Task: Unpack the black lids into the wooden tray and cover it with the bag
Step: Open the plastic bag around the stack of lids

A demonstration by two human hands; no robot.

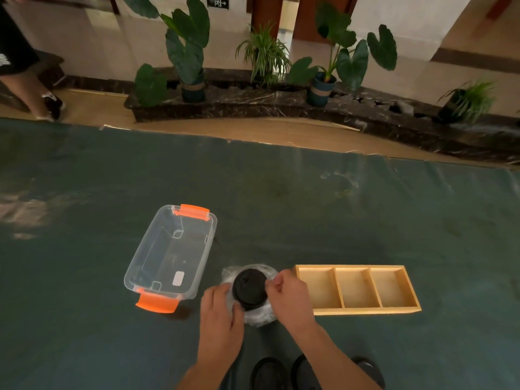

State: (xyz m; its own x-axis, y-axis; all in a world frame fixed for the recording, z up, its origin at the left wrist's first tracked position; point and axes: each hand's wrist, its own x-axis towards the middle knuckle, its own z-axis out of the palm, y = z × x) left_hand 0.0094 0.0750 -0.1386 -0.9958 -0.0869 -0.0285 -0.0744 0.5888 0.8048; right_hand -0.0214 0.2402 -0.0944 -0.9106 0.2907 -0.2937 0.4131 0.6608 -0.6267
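A stack of black lids stands upright inside a clear plastic bag on the dark green table, near the front edge. My left hand grips the bag and stack from the left. My right hand pinches the bag's plastic at the stack's right side. The wooden tray, with three bare compartments, lies just right of my right hand.
A clear plastic bin with orange latches sits open to the left of the stack. Dark shoes show below the table edge. Beyond the table's far edge are potted plants, and a person's legs at the far left.
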